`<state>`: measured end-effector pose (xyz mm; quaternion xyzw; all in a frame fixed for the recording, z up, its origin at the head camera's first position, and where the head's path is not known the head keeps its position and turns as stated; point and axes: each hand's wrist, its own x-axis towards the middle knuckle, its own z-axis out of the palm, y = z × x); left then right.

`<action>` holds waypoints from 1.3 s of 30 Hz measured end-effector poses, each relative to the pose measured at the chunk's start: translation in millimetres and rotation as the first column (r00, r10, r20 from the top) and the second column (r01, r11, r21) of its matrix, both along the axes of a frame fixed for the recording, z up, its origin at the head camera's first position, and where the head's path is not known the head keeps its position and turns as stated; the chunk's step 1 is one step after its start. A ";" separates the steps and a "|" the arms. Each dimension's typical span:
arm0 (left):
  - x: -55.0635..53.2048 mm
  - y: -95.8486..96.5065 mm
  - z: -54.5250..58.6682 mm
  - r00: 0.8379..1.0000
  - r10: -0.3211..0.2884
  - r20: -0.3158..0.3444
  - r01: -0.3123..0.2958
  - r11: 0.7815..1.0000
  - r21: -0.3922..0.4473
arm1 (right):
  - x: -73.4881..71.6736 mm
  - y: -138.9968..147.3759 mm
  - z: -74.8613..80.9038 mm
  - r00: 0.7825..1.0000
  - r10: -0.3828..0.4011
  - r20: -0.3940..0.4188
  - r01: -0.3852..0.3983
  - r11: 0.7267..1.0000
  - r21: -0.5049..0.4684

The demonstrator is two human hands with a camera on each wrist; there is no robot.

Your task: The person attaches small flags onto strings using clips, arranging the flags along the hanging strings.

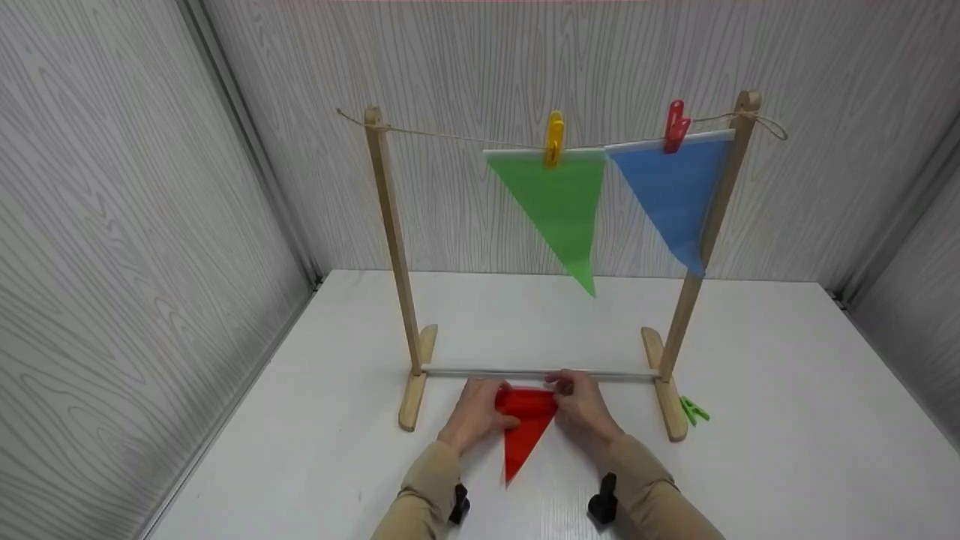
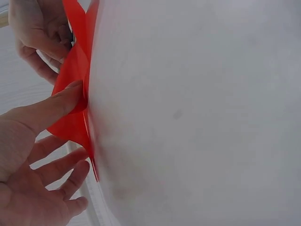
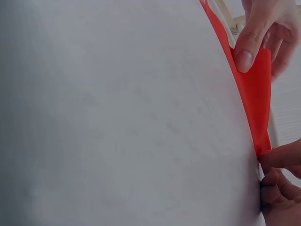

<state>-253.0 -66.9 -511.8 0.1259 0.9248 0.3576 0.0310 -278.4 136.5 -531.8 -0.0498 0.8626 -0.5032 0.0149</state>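
A red triangular pennant is held low over the white table, its tip pointing toward me. My left hand has its left edge: the thumb presses the near face while the other fingers spread behind, as the left wrist view shows of the pennant. At the upper right corner my right hand pinches the pennant between thumb and fingertips. Part of the top edge is hidden by the fingers. The green pennant and blue pennant hang from a string above.
Two wooden posts, left and right, carry the string; a white bar joins their feet. A yellow clothespin and a red clothespin grip the hanging pennants. One green clothespin lies beside the right foot.
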 end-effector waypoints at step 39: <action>-19.9 -11.1 0.3 0.954 0.095 0.283 -0.278 0.631 0.725 | 7.4 12.3 22.5 0.941 -0.053 -0.334 -0.034 0.968 -0.250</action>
